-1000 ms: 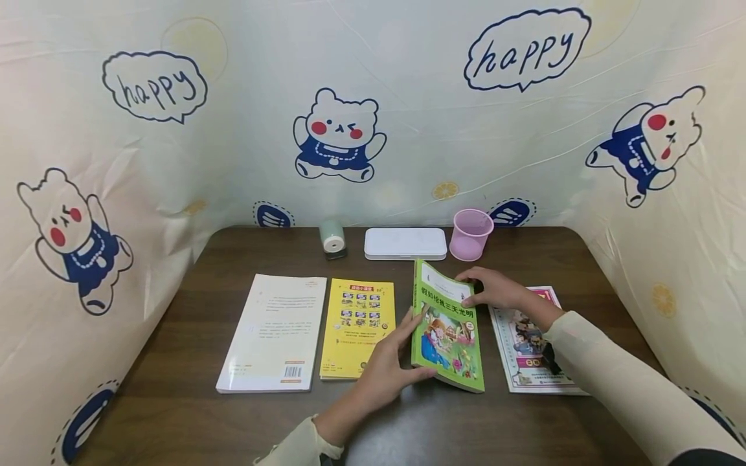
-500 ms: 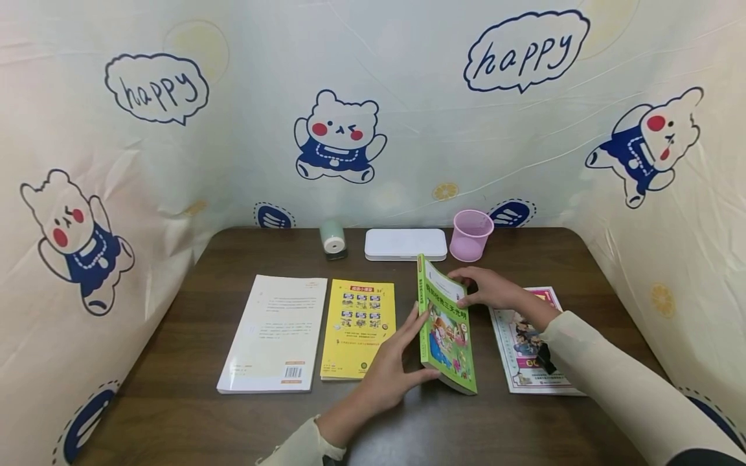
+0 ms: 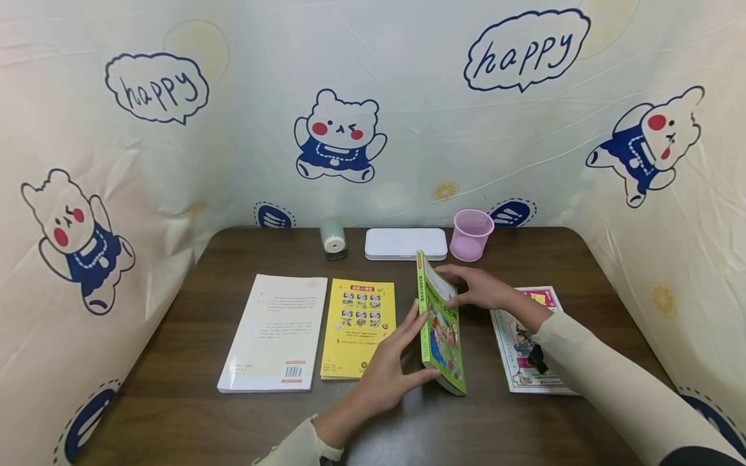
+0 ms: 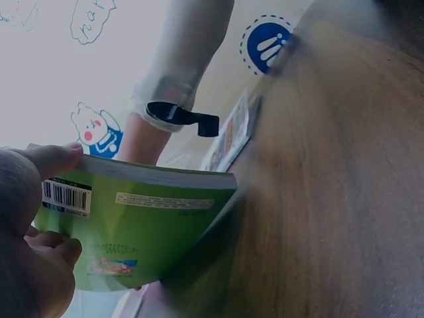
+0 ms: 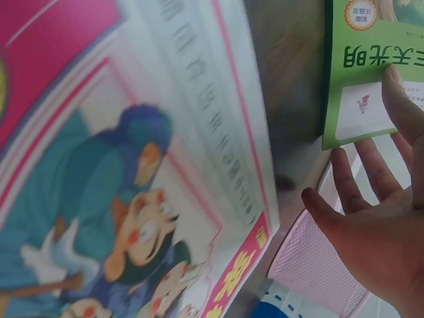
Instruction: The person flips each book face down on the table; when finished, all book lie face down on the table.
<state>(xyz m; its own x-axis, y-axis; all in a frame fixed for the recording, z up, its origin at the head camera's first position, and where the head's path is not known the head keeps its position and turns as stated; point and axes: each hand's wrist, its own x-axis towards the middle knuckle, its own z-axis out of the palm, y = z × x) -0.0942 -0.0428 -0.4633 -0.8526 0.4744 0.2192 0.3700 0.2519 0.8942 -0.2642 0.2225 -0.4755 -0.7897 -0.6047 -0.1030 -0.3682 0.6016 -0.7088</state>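
A green paperback book with a picture cover stands tilted on edge over the table, its spine up and to the left. My left hand holds it from the left, thumb at the near edge and fingers by the spine. In the left wrist view the green back cover shows a barcode beside that hand's fingers. At the far end my right hand pinches the book, thumb on the front cover and fingers behind. The right wrist view shows that thumb over the cover.
A white book and a yellow book lie to the left. Another picture-covered book lies under the right forearm. Along the back stand a green bottle-like object, a white flat case and a pink cup.
The green book has tipped up from leaning low to a steeper stand, its right side swinging left. My right hand has moved left with it; the left hand has shifted slightly.
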